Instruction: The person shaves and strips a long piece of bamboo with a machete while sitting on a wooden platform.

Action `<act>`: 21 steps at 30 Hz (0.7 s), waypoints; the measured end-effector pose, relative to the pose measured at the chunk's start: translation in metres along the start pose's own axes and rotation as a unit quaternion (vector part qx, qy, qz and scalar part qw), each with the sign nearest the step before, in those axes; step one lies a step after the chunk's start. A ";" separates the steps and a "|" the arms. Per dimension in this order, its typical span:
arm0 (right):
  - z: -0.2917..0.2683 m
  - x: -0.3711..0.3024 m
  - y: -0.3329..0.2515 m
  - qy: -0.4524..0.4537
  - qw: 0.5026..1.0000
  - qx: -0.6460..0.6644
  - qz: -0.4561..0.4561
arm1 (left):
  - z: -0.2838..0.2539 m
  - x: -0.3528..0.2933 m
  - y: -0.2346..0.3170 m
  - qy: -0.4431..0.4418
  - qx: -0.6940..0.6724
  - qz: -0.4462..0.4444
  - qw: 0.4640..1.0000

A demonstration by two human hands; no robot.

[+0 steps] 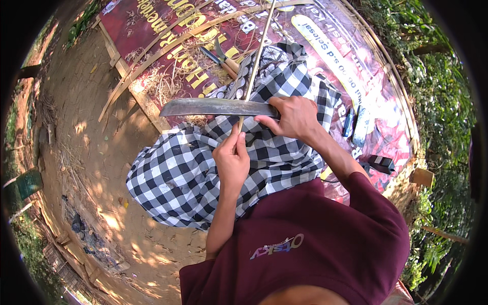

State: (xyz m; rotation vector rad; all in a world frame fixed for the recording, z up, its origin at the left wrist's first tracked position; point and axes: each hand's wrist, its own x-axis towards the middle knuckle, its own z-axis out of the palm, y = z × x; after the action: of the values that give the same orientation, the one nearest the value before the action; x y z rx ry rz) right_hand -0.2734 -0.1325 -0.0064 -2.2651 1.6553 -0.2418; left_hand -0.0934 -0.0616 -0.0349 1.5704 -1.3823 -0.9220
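From afar, I'm advising light, shallow strokes, with the right hand (296,118) gripping the knife (213,107) and the left hand (232,156) pinching the strip (260,53).

From my end, I read the blade (213,107) as metal, dull and streaked, and the strip (261,51) as smooth wood or bamboo. I make out matt cloth in wrap (168,175) and shirt (325,239), glossy creased plastic in the banner (389,122), and rough, dry shavings (147,84).
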 end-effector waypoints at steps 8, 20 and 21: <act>0.006 -0.006 -0.007 0.028 0.996 -0.018 -0.085 | -0.005 -0.006 -0.005 -0.002 -0.021 0.013 1.000; 0.009 -0.006 -0.013 0.002 0.995 -0.013 -0.100 | -0.011 -0.017 -0.017 0.019 -0.035 0.004 0.999; 0.009 0.003 -0.004 0.015 0.998 -0.002 -0.059 | -0.015 -0.018 -0.015 0.013 -0.032 -0.020 0.999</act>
State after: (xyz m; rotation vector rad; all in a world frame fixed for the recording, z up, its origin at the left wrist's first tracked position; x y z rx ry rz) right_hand -0.2658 -0.1330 -0.0136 -2.3775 1.5393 -0.3022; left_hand -0.0766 -0.0412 -0.0427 1.5612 -1.2948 -0.9569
